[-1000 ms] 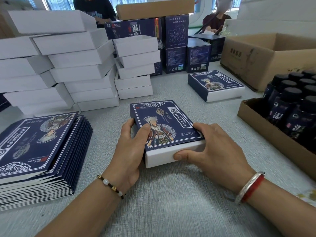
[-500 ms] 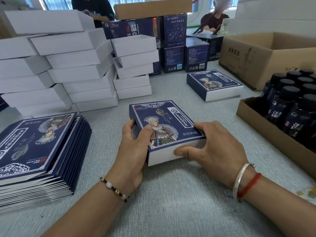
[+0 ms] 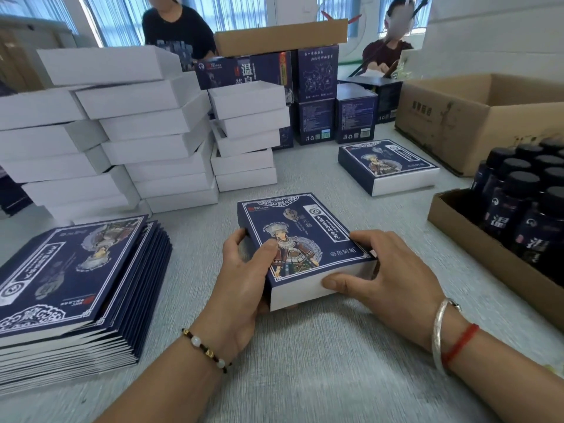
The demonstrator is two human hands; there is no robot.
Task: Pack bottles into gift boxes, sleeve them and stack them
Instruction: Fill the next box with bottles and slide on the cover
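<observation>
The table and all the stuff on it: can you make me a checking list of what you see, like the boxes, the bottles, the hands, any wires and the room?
Surface: grey table, textured covering.
Job's things: sleeved gift box in both hands; another finished box lying further back; stacks of white boxes; pile of flat blue sleeves; dark bottles upright in a cardboard tray.
Clutter: big open carton; blue printed cartons at the back.
Grippers: left hand holds the box's left side, thumb on top; right hand holds the right near corner, thumb on the white end.
Cables: nothing seen.
Surroundings: two people across the table, windows behind.
</observation>
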